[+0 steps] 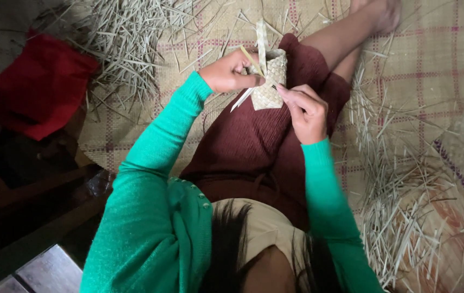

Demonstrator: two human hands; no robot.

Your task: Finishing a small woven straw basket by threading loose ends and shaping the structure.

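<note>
Pouch [270, 81], upper centre: woven leaf, likely light, springy, crushable. Left hand [226, 73] pinches rim; right hand [307, 111] pinches lower edge.

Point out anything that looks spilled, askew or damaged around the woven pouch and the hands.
Nothing looks damaged. The small pale woven palm-leaf pouch, held between the left hand and right hand, has loose strip ends sticking out. Thin dry leaf trimmings lie scattered in heaps over the checked woven mat.

Home floor: woven mat [405, 59], straw litter [400, 217]
</note>
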